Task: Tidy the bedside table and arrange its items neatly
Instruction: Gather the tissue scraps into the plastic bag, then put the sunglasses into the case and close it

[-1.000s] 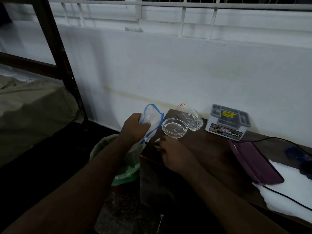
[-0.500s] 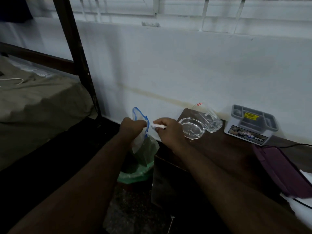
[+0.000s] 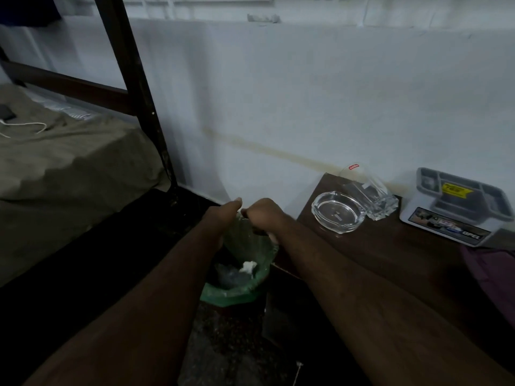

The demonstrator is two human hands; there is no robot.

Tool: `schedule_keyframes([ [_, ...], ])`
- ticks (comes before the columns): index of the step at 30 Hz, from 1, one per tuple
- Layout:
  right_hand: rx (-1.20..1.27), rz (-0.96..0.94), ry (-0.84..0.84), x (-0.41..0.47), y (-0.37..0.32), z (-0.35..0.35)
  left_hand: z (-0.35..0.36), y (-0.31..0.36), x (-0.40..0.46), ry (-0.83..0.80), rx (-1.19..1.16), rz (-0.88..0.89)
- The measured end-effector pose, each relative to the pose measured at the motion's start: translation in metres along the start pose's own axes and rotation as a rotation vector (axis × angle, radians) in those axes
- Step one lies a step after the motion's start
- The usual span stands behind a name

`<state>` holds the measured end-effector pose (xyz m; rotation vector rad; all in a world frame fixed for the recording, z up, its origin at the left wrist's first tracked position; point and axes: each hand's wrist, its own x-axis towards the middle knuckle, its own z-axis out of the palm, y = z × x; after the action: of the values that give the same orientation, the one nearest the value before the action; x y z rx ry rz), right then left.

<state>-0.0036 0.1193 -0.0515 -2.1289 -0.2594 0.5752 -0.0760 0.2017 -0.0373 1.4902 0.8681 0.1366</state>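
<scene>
Both hands are now meeting over the bin point(image 3: 237, 285), having come off the surface point(image 3: 390, 254) since half a second ago, and the blue-edged bag and the white scrap are no longer showing in either grip. The left hand point(image 3: 223, 215) and right hand point(image 3: 262, 215) are hanging side by side, knuckles almost touching, fingers curled downward; whether they are pinching the green liner point(image 3: 250, 246) or closing on nothing I cannot tell, since the fingertips are hiding behind the hands. Something pale is lying in the bin below them. To the right, on the surface, the ashtray point(image 3: 338, 211) is sitting near the front corner with a glass point(image 3: 367, 190) lying tipped against it, and a grey box point(image 3: 457, 204) is standing beyond by the wall. The risk, as I judge it, is the right forearm swinging back across that corner: it could be catching the ashtray or rolling the glass off the edge. Tugging the liner could also be tipping the light bin.
</scene>
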Motion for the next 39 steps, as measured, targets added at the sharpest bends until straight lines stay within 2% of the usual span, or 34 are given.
schedule_keyframes([
  [6, 0.017, -0.142, 0.074, -0.041, -0.009, -0.038, 0.022, 0.014, -0.011, 0.006, -0.015, 0.175],
  [10, -0.004, -0.205, 0.179, -0.092, 0.0, -0.081, 0.056, 0.037, -0.055, 0.071, 0.207, 0.431],
  [14, -0.013, -0.21, 0.27, -0.152, 0.023, -0.132, 0.093, 0.044, -0.101, -0.038, 0.204, 0.671],
  [16, -0.056, -0.217, 0.314, -0.183, 0.034, -0.156, 0.112, 0.044, -0.121, -0.077, 0.209, 0.706],
  [20, -0.084, -0.159, 0.445, -0.244, 0.075, -0.215, 0.151, 0.046, -0.171, -0.265, 0.265, 0.79],
  [24, -0.05, -0.066, 0.608, -0.285, 0.126, -0.261, 0.18, 0.036, -0.199, -0.543, 0.388, 0.729],
  [29, -0.106, 0.016, 0.662, -0.293, 0.174, -0.29, 0.205, 0.013, -0.222, -0.724, 0.458, 0.608],
  [33, -0.291, -0.025, 0.646, -0.282, 0.194, -0.293, 0.229, 0.0, -0.225, -0.758, 0.405, 0.445],
  [39, -0.449, -0.056, 0.652, -0.268, 0.214, -0.293, 0.257, -0.01, -0.209, -0.691, 0.419, 0.386],
])
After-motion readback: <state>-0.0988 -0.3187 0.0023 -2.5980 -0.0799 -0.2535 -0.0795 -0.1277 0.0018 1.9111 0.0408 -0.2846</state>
